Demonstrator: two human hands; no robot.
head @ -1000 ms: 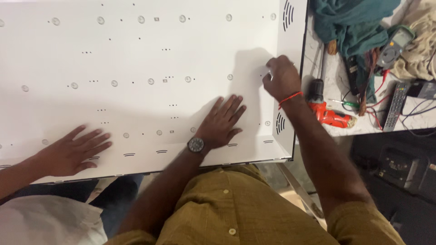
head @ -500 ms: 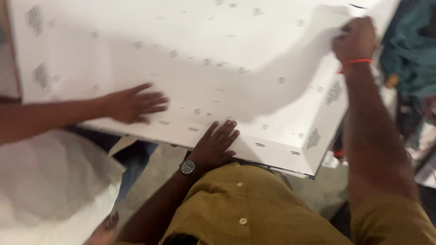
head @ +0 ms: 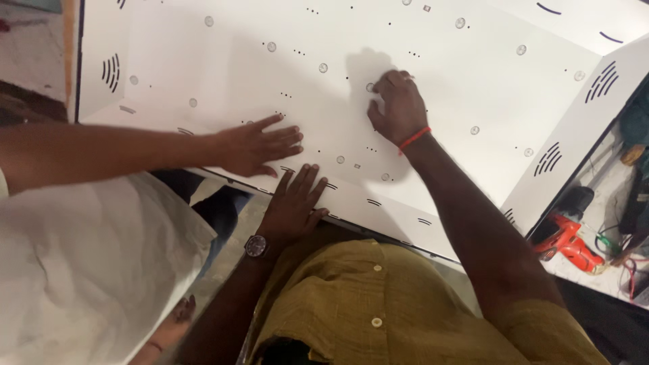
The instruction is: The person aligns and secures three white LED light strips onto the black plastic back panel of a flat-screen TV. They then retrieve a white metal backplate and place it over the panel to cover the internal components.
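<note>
One large white metal panel (head: 203, 67) fills most of the view, lying flat with its raised side walls at the left and right ends, dotted with small round studs and curved vent slots. Three hands rest on it. The right hand (head: 399, 108), with a red thread at the wrist, lies near the middle of the sheet, its fingers curled together and pressing on one of the studs; it grips nothing that can be seen. The left hand (head: 294, 203), wearing one wristwatch (head: 255, 245), lies flat on the near edge with its fingers spread apart. Just beside it, a co-worker's hand (head: 260, 145) reaches in from the left, palm down, fingers spread on the sheet. Beyond the panel's right wall, one red power drill (head: 564, 242) lies on the counter (head: 608, 196) among loose wires.
</note>
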